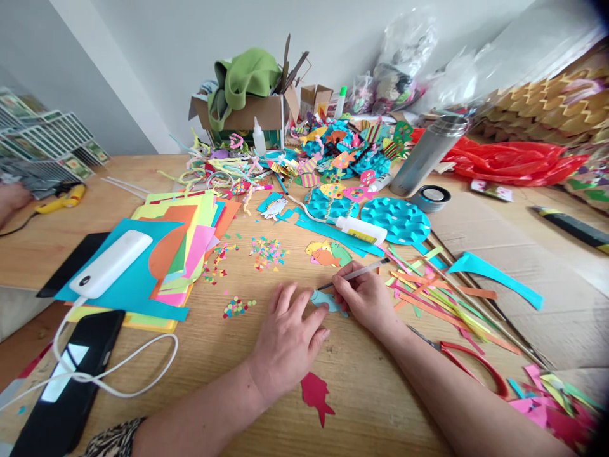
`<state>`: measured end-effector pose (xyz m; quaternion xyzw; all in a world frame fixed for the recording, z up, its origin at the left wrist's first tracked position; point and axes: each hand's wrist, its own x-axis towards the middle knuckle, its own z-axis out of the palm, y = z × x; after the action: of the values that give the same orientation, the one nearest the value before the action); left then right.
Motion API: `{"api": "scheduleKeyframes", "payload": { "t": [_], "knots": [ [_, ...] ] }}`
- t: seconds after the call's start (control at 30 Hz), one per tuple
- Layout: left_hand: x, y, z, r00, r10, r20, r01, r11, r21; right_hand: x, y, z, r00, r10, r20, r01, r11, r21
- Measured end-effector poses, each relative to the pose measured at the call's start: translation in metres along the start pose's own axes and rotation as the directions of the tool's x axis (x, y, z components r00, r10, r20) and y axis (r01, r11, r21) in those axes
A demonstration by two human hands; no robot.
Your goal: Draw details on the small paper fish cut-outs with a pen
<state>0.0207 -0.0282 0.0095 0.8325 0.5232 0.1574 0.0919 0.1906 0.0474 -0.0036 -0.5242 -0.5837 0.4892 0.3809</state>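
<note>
A small light-blue paper fish point(328, 301) lies flat on the table, partly hidden by both hands. My left hand point(291, 327) rests beside it, palm down and fingers spread, with fingertips at its edge. Closed round a thin pen point(359, 273), my right hand point(364, 295) has the tip touching the paper near the head end. Just beyond lie orange, yellow and green paper fish point(327, 254) in an overlapping group. A red paper fish point(318, 397) is on the table nearer to me, between my forearms.
Coloured paper sheets point(174, 244), a power bank point(110, 263) and a phone point(71, 381) lie left. Confetti dots point(236, 307) sit near my left hand. On the right are red-handled scissors point(476, 362), paper strips point(442, 292) and a metal flask point(428, 155). A glue bottle point(361, 230) lies ahead.
</note>
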Motion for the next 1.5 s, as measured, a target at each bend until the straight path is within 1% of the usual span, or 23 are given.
{"api": "scheduleKeyframes", "payload": {
  "t": [0.13,0.33,0.77,1.0,1.5],
  "knots": [
    [0.0009,0.0001,-0.0004,1.0,-0.005,0.009,0.005,1.0,0.003,0.0,-0.0005,-0.0002,1.0,0.0,-0.003,0.0,1.0,-0.009],
    [0.0006,0.0006,-0.0001,1.0,0.005,-0.015,-0.005,1.0,0.007,0.0,-0.0016,0.0003,1.0,0.003,-0.002,-0.003,1.0,-0.021],
    [0.0004,0.0006,0.0003,1.0,-0.003,0.014,0.003,1.0,0.002,0.0007,-0.0013,0.0008,1.0,0.003,-0.002,-0.003,1.0,-0.012],
    [0.0008,0.0008,-0.0001,1.0,-0.003,0.003,0.003,1.0,0.004,-0.0002,0.0005,0.0007,1.0,0.011,0.002,-0.011,1.0,-0.012],
    [0.0007,-0.0001,0.0014,1.0,-0.005,0.018,0.005,1.0,0.006,0.0002,-0.0008,0.0004,1.0,0.019,0.001,-0.019,0.999,-0.031]
  ]
}}
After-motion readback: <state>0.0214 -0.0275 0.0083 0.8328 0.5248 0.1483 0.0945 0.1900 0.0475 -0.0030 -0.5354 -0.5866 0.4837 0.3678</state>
